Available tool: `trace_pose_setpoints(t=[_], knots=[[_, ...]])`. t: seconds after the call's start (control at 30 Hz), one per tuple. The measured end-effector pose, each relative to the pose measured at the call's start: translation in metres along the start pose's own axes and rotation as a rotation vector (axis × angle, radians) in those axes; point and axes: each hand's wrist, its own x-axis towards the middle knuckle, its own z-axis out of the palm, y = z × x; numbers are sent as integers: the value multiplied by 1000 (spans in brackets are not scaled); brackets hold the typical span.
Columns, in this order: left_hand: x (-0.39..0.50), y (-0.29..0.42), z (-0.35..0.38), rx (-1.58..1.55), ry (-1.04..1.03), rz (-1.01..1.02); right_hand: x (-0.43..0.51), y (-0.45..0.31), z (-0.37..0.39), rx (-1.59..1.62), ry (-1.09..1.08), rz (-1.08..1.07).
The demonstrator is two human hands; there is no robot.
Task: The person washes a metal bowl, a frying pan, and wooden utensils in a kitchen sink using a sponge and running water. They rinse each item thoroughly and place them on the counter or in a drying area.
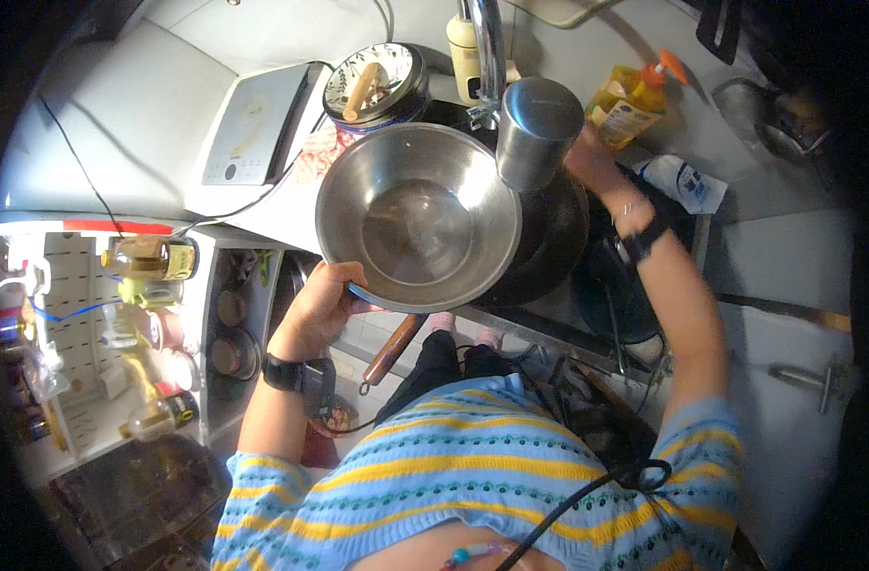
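Observation:
My left hand (333,296) grips the near left rim of a stainless steel bowl (420,275), thumb over the edge. The bowl is tilted a little toward me, and the shiny bottom may hold some clear liquid. Above its right rim stands a brushed metal cylinder (538,132), attached to or beside the chrome faucet (488,57). My right hand (593,158) reaches behind this cylinder; its fingers are hidden, so its grip cannot be told. Under the bowl sits a dark pan (559,250), and a brown wooden handle (395,350) juts out toward me.
A yellow pump bottle (627,103) and a white pouch (684,184) stand right of the faucet. Stacked bowls (334,82) and a flat digital scale (252,128) are at the back left. Open shelves (238,321) hold jars. The sink's front edge (548,335) runs before me.

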Motion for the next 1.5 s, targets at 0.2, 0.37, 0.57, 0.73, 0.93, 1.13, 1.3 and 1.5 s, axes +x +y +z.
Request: trace_pose_setpoints(t=[0.2,0.37,0.57,0.73,0.93,1.13,1.3,1.5], knots=[[14,3,2,18,-59,-128,83,11,-11,740,-294,457],[21,14,1,-55,-136,-267,126,45,11,674,-222,455],[40,18,0,-190,-290,-443,138,89,28,426,-298,361],[44,22,1,-279,-401,-500,136,86,34,364,-259,391],[39,40,-5,36,-212,-538,125,64,24,371,-325,404],[73,29,9,166,-309,-480,116,51,14,526,-453,336],[107,1,17,185,-409,-521,112,45,-1,644,-660,227],[126,-8,-3,202,-395,-486,107,27,-7,682,-616,482]])
